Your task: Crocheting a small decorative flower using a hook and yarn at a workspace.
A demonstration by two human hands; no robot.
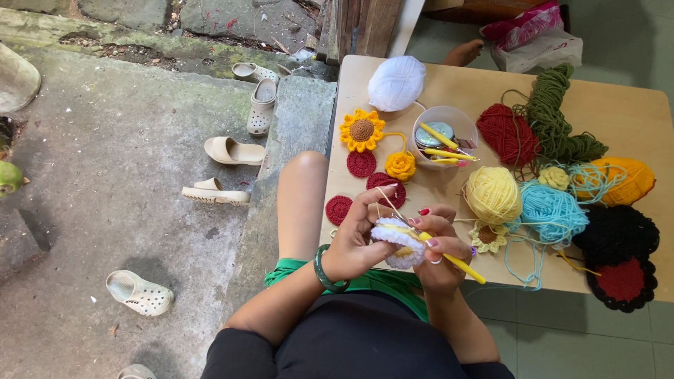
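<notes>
Head camera is looking steeply down from close above the person's lap, facing a wooden table [449, 84] ahead, right, and concrete ground [126, 175] left.

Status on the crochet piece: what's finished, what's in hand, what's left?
Done: a sunflower, a yellow flower and three red discs lie finished on the table. In hand: the left hand holds a white and yellow round piece; the right hand works it with a yellow hook. Left: the piece is small, and the yarn balls look mostly unused.
</notes>
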